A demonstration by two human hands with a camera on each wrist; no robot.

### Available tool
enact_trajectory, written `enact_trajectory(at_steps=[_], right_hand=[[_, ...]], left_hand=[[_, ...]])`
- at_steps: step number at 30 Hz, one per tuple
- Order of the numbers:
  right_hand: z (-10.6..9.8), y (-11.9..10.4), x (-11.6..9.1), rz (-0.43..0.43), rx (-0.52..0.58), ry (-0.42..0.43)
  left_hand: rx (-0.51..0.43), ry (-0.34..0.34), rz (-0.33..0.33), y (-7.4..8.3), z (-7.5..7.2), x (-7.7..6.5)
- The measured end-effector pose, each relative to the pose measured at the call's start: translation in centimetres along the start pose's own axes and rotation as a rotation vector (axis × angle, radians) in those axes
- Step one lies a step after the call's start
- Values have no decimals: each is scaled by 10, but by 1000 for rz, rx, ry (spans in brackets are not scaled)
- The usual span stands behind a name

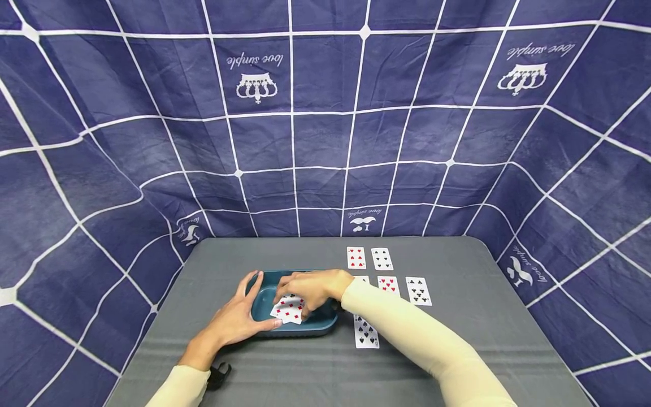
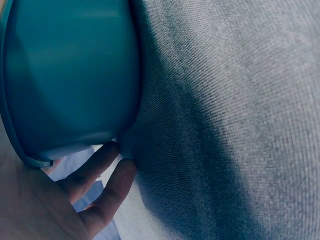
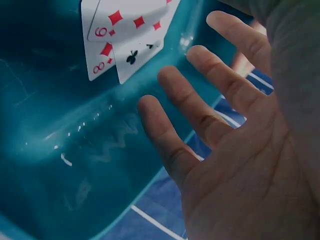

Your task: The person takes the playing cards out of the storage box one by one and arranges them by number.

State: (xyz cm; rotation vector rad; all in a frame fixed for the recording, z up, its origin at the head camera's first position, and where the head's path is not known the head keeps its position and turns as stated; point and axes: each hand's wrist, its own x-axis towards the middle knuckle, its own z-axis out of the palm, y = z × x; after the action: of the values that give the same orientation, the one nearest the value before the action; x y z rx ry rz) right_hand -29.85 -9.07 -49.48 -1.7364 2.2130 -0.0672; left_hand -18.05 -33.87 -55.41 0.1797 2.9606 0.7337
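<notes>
I have the left hand [image 1: 236,319] clamped on the tray [image 1: 263,306]; right hand [image 1: 311,287], fingers spread apart, over the cards [image 1: 288,311] inside the tray. I'd steady it and pinch edges lightly.

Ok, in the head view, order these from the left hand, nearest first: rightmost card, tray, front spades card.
1. Tray: held by the left hand
2. Front spades card: right of the tray
3. Rightmost card: farther right
</notes>
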Motion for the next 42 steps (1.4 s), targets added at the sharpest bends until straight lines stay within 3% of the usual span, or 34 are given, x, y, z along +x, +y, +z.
enact_trajectory(at_steps=[7, 17, 42], right_hand=[[5, -2, 11, 18, -30, -54], [9, -3, 10, 38, -32, -76], [17, -6, 16, 42, -82, -63]], left_hand=[[-2, -8, 0, 1, -3, -1], [3, -3, 3, 0, -1, 1], [12, -10, -7, 0, -1, 0]])
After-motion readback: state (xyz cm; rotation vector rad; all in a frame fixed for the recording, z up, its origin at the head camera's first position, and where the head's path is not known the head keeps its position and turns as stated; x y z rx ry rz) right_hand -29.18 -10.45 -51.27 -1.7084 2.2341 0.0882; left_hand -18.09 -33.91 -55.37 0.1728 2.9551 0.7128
